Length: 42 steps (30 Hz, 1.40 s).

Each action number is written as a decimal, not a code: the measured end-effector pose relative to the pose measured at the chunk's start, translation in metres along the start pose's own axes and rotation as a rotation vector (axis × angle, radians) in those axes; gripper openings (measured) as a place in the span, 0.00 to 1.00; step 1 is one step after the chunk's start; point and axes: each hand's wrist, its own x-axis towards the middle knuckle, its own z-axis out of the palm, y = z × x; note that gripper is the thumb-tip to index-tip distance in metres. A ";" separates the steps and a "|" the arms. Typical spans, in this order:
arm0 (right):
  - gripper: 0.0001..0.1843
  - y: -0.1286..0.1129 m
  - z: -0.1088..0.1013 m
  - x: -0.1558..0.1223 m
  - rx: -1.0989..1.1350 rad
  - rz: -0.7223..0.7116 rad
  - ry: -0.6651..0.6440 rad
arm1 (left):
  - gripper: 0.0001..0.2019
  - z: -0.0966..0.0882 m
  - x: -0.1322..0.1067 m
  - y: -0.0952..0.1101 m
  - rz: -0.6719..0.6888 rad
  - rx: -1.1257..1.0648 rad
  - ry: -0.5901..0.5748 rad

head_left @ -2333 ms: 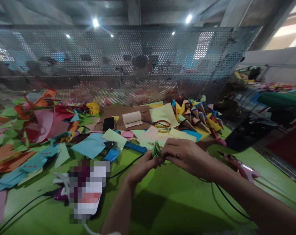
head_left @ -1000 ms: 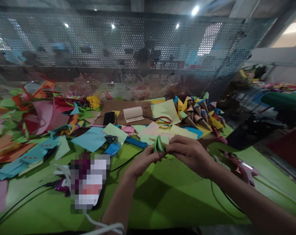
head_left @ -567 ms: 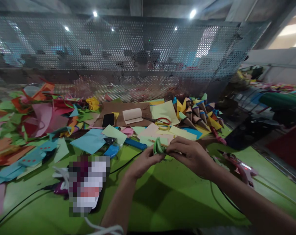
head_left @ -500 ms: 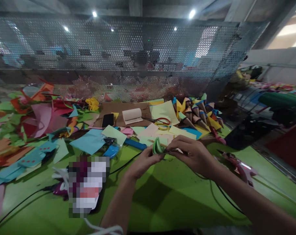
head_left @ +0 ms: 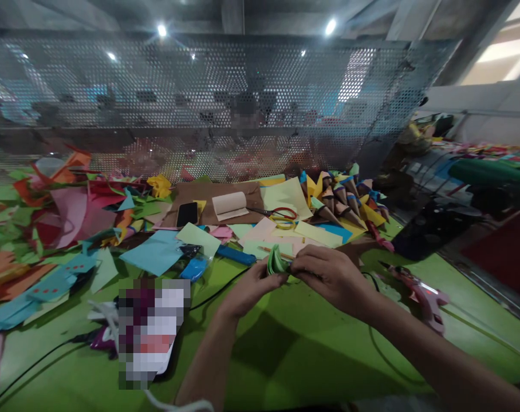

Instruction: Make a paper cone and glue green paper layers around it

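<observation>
A small piece of curled green paper (head_left: 277,260), its layers bent round, is held up over the green table (head_left: 268,366). My left hand (head_left: 253,289) grips its lower left side between thumb and fingers. My right hand (head_left: 329,274) pinches its right end, where the fingertips hide the detail. Behind the hands lie a pencil (head_left: 266,250), a blue stick-like tool (head_left: 236,254) and scissors with red and yellow handles (head_left: 281,214). To the right rests a pink glue gun (head_left: 427,294).
Coloured paper sheets (head_left: 152,252) and scraps heap up at the left. Paper cones (head_left: 339,200) cluster at back right. A phone (head_left: 187,214) and a paper roll (head_left: 229,205) lie at the back. A power strip (head_left: 169,326) with cables sits front left. Perforated metal panels (head_left: 200,97) stand behind.
The whole view has shifted slightly. My right hand's fingers have closed in a little at the end of the green paper; my left hand keeps its grip.
</observation>
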 end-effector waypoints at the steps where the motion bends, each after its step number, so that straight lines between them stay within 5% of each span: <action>1: 0.08 0.000 0.000 0.000 -0.015 -0.003 -0.010 | 0.16 0.000 0.000 0.001 -0.005 -0.002 -0.002; 14: 0.10 0.002 0.003 -0.002 -0.100 -0.005 -0.059 | 0.19 -0.001 -0.001 -0.002 -0.039 -0.037 0.020; 24: 0.04 -0.001 -0.010 -0.001 0.133 0.097 0.097 | 0.21 -0.002 0.000 -0.002 -0.039 0.016 0.037; 34: 0.07 0.000 0.003 -0.002 0.024 0.063 -0.001 | 0.22 -0.006 0.000 -0.010 -0.073 0.008 0.042; 42: 0.08 -0.003 -0.002 0.002 0.149 0.209 0.164 | 0.22 0.001 0.006 -0.006 0.089 0.110 0.017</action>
